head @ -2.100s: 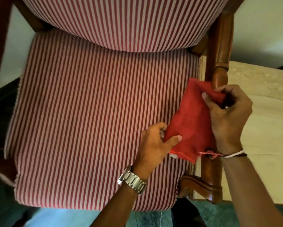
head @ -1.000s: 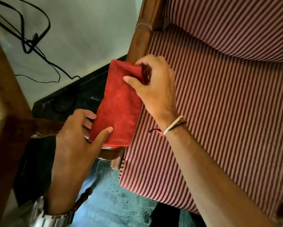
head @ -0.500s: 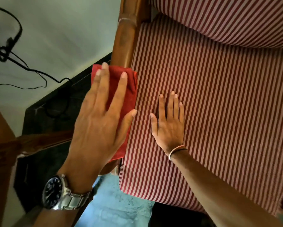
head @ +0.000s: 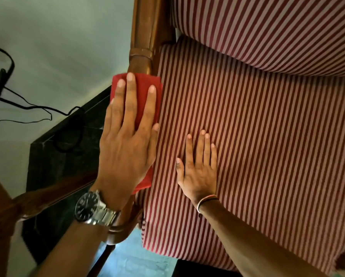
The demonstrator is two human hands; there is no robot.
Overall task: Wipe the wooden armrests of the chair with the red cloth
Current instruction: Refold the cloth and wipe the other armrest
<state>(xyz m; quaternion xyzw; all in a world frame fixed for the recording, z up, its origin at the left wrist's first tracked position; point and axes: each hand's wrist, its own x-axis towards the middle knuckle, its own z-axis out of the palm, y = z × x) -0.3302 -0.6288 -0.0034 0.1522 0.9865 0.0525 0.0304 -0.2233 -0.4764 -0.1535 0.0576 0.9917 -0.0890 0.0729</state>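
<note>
Your left hand (head: 125, 140) hides most of the red cloth (head: 145, 84) and the armrest (head: 141, 54) beneath — fingers spread flat, pressing the cloth onto the wood. Your right hand (head: 199, 168) lies open on the striped seat (head: 267, 146), just beside.

Pale wall (head: 58, 37), black cable (head: 28, 105), dark floor (head: 54, 156).

The red cloth (head: 140, 90) lies folded flat along the brown wooden armrest (head: 142, 45), covering its near stretch beside the striped seat.
</note>
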